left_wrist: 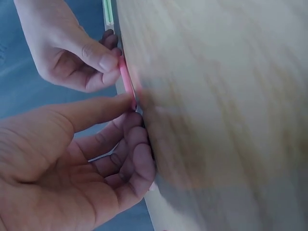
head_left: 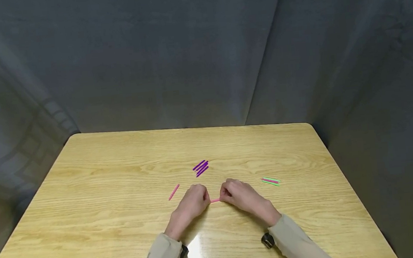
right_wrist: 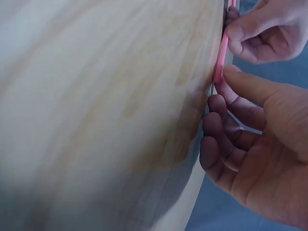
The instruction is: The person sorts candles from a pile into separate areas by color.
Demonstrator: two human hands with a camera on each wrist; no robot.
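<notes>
A thin pink stick (head_left: pixel 215 200) lies level between both hands, close over the table. My left hand (head_left: pixel 192 201) pinches its left end between thumb and fingertips. At the other end, my right hand (head_left: pixel 243 195) holds it the same way. Only the middle of the stick (left_wrist: pixel 126 77) shows in the left wrist view, its ends covered by fingertips. From the right wrist the stick (right_wrist: pixel 222 55) runs from one thumb to the other, right beside the tabletop.
Beyond the hands lies a group of several purple sticks (head_left: pixel 200 168). Another pink stick (head_left: pixel 174 192) rests left of my left hand. To the right are green sticks (head_left: pixel 271 179) with a pink one among them. Dark curtains (head_left: pixel 170 57) stand behind the wooden table (head_left: pixel 102 176).
</notes>
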